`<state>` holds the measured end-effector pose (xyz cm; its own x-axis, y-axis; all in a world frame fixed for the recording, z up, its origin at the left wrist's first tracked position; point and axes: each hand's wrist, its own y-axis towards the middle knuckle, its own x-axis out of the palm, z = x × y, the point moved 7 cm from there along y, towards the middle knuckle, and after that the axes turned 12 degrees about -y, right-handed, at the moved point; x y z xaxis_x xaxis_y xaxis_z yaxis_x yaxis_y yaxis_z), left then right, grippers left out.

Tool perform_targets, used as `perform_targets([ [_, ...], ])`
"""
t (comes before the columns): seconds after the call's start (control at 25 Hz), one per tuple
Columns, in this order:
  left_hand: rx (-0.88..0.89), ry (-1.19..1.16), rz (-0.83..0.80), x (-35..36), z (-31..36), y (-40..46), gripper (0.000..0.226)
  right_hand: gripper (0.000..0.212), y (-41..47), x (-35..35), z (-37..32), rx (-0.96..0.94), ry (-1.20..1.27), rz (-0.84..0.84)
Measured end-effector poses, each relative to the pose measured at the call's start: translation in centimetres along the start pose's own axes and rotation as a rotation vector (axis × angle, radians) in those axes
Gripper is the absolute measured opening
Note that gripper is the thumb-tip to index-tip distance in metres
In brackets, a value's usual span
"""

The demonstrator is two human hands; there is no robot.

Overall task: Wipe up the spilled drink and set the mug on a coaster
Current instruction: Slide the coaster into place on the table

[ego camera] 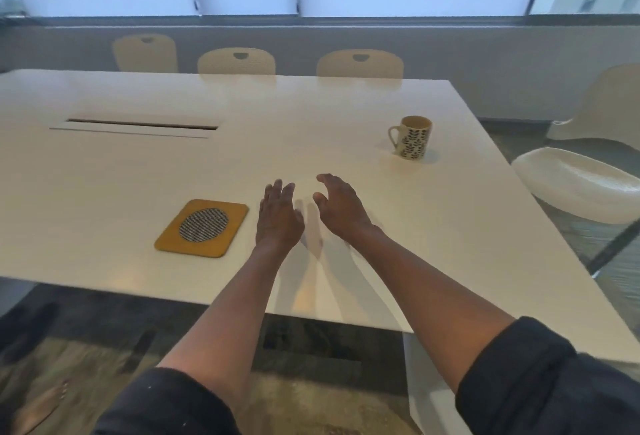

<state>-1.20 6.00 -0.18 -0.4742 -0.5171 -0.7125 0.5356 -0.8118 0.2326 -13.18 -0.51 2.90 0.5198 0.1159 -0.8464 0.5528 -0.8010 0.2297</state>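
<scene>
One white table (138, 171) fills the view, and it carries one mug (412, 137) with a leaf pattern and one mustard-coloured coaster (202, 228) with a grey oval centre. One long slot (142, 124) is cut into the tabletop. Two bare hands reach over the table, one left hand (278, 218) and one right hand (341, 207), each arm with one dark rolled sleeve (540, 375). Four pale chairs (360, 63) can be counted: three along the far edge and one at the right end
</scene>
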Motion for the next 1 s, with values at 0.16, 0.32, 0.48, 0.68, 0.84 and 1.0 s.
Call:
perform_targets([
  [0.16,-0.066,0.052,0.028,-4.4,-5.6,0.0,0.058,0.049,1.2,3.9,-4.3,-0.05,0.011,-0.075],
  [0.32,-0.13,0.12,0.055,-8.3,-10.9,-0.2,0.056,0.055,2.0,7.7,-8.3,-0.087,0.015,-0.149],
  [0.48,-0.226,0.195,0.037,-11.0,-15.5,-0.5,0.057,0.071,1.6,11.4,-10.6,-0.123,0.017,-0.255],
  [0.68,-0.264,0.25,0.158,-13.7,-18.5,-1.3,0.041,0.097,0.7,13.7,-10.9,-0.128,0.0,-0.296],
  [0.84,-0.285,0.325,0.179,-14.4,-19.0,-1.2,0.04,0.126,0.2,14.7,-10.6,-0.168,-0.089,-0.41],
  [1.0,-0.281,0.361,0.189,-14.5,-18.8,-1.0,0.039,0.136,0.5,15.2,-10.7,-0.195,-0.174,-0.468],
])
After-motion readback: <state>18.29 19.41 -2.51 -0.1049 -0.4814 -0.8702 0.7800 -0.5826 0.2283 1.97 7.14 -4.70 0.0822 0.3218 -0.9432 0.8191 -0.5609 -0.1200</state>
